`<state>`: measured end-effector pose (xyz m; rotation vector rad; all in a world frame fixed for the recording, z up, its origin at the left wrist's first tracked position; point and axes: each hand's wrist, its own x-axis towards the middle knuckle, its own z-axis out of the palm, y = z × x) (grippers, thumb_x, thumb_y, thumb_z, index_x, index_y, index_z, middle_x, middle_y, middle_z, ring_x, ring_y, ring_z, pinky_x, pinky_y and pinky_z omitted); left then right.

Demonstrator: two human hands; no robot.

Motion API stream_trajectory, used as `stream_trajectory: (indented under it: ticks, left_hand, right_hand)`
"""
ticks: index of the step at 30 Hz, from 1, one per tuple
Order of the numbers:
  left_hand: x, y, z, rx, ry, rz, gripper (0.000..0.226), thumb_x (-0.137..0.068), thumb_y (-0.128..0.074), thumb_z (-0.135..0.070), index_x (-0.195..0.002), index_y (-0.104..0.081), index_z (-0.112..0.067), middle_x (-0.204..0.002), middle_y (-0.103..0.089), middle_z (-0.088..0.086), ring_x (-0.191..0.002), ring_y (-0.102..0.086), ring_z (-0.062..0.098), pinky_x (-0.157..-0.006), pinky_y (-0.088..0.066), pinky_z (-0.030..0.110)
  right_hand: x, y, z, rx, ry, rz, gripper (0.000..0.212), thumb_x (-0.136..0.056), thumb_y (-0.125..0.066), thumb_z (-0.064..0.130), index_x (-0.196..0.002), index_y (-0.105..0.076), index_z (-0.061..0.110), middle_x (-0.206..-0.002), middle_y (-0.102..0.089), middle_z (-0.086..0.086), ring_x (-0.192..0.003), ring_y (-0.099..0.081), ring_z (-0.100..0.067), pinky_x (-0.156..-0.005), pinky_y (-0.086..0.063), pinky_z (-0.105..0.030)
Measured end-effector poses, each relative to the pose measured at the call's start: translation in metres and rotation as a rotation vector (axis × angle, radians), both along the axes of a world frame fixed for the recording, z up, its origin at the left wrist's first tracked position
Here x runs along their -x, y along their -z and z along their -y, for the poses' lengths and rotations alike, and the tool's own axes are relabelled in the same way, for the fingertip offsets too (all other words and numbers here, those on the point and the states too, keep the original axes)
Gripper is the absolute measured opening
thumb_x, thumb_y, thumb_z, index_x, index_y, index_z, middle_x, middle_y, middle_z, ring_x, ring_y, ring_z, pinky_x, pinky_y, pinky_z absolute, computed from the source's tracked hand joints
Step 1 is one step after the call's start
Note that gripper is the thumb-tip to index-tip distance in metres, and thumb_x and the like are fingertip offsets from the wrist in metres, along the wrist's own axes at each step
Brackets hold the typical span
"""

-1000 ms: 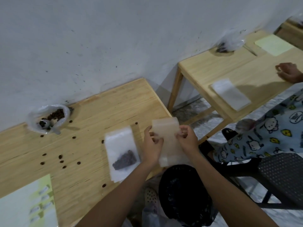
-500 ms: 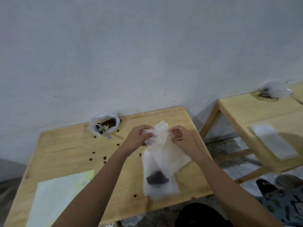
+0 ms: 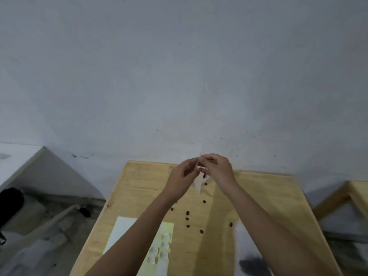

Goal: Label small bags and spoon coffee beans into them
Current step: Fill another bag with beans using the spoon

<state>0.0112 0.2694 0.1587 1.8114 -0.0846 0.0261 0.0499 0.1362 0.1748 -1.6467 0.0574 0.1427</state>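
Above the far end of the wooden table (image 3: 268,196), both arms reach forward. The left hand (image 3: 182,176) and right hand (image 3: 218,168) meet, fingertips pinching the top of a small translucent bag (image 3: 198,185), which hangs limp and tapers downward. Stickers on the yellow label sheet (image 3: 168,229) are too blurred to read. Loose coffee beans (image 3: 187,215) dot the wood.

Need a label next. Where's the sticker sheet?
Head view: sticker sheet lies at the table's near left, partly under the left forearm, beside loose beans.
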Motion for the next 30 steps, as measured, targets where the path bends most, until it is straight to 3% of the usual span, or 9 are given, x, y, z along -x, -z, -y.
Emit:
stream_trajectory:
  ticks: [2,5,7,9,15,19,26,28,30]
  left_hand:
    - [-0.004,-0.006,-0.011,-0.011,0.025,0.014,0.034,-0.096,-0.052,-0.026,-0.129,-0.056,-0.021,-0.115,-0.066,-0.008,-0.099,-0.063,0.003,-0.082,-0.051,0.021]
    - [-0.015,-0.006,-0.025,0.057,-0.022,-0.006,0.033,-0.095,-0.052,-0.032,-0.126,-0.058,-0.025,-0.120,-0.064,-0.006,-0.107,-0.060,0.005,-0.096,-0.048,0.030]
    - [-0.021,-0.007,-0.029,0.087,-0.060,-0.003,0.023,-0.093,-0.054,-0.038,-0.113,-0.066,-0.035,-0.101,-0.070,0.002,-0.092,-0.065,0.018,-0.090,-0.052,0.036]
    - [-0.026,-0.009,-0.030,0.152,-0.122,0.013,0.017,-0.093,-0.056,-0.031,-0.098,-0.072,-0.029,-0.086,-0.071,0.008,-0.084,-0.067,0.026,-0.080,-0.056,0.036]
    - [-0.033,-0.006,-0.035,0.256,-0.132,0.015,0.014,-0.088,-0.065,-0.015,-0.100,-0.070,-0.014,-0.092,-0.074,0.004,-0.090,-0.070,0.019,-0.081,-0.057,0.038]
    - [-0.034,-0.003,-0.034,0.239,-0.113,0.018,0.018,-0.087,-0.063,-0.009,-0.100,-0.068,-0.021,-0.088,-0.074,-0.003,-0.080,-0.070,0.010,-0.071,-0.056,0.026]
    - [-0.034,0.002,-0.031,0.094,-0.070,0.036,0.023,-0.089,-0.055,-0.001,-0.108,-0.066,-0.009,-0.084,-0.071,-0.006,-0.066,-0.062,-0.003,-0.063,-0.047,0.013]
    - [-0.035,0.004,-0.029,0.014,-0.071,0.047,0.028,-0.087,-0.054,0.001,-0.111,-0.064,-0.009,-0.087,-0.068,-0.011,-0.074,-0.062,-0.009,-0.068,-0.047,0.010]
    - [-0.034,0.005,-0.026,-0.033,-0.082,0.063,0.033,-0.084,-0.053,0.003,-0.113,-0.062,-0.009,-0.091,-0.065,-0.013,-0.084,-0.061,-0.011,-0.075,-0.048,0.009]
  right_hand:
    - [-0.005,-0.012,-0.013,-0.061,-0.008,-0.004,0.014,-0.087,-0.063,0.012,-0.075,-0.071,0.016,-0.087,-0.072,-0.006,-0.084,-0.070,-0.020,-0.075,-0.058,-0.028]
    - [-0.012,-0.022,-0.025,-0.146,-0.016,-0.033,0.014,-0.087,-0.063,0.008,-0.077,-0.072,0.012,-0.091,-0.072,-0.009,-0.086,-0.071,-0.020,-0.072,-0.057,-0.025]
    - [-0.015,-0.025,-0.031,-0.159,-0.012,-0.049,0.012,-0.087,-0.063,0.008,-0.080,-0.073,0.011,-0.093,-0.072,-0.011,-0.087,-0.071,-0.020,-0.072,-0.058,-0.025]
    - [-0.018,-0.025,-0.035,-0.161,-0.014,-0.057,0.010,-0.087,-0.064,0.009,-0.084,-0.073,0.009,-0.093,-0.073,-0.011,-0.086,-0.072,-0.019,-0.074,-0.059,-0.027]
    - [-0.021,-0.027,-0.041,-0.142,-0.021,-0.095,0.012,-0.087,-0.061,0.006,-0.089,-0.072,0.000,-0.089,-0.073,-0.009,-0.080,-0.071,-0.015,-0.064,-0.056,-0.021]
    - [-0.023,-0.028,-0.040,-0.001,-0.012,-0.037,0.010,-0.083,-0.062,0.001,-0.079,-0.072,-0.001,-0.083,-0.073,-0.009,-0.081,-0.071,-0.019,-0.069,-0.059,-0.025]
    - [-0.028,-0.027,-0.040,0.172,0.020,-0.040,0.011,-0.076,-0.066,-0.003,-0.074,-0.073,0.006,-0.075,-0.072,-0.010,-0.075,-0.071,-0.020,-0.068,-0.059,-0.025]
    - [-0.028,-0.028,-0.042,0.223,0.036,-0.046,0.012,-0.074,-0.065,-0.004,-0.073,-0.072,0.006,-0.073,-0.070,-0.008,-0.071,-0.070,-0.019,-0.062,-0.058,-0.019]
    - [-0.028,-0.027,-0.045,0.280,0.054,-0.026,0.013,-0.073,-0.064,-0.003,-0.069,-0.071,0.007,-0.070,-0.070,-0.008,-0.069,-0.070,-0.022,-0.063,-0.059,-0.022]
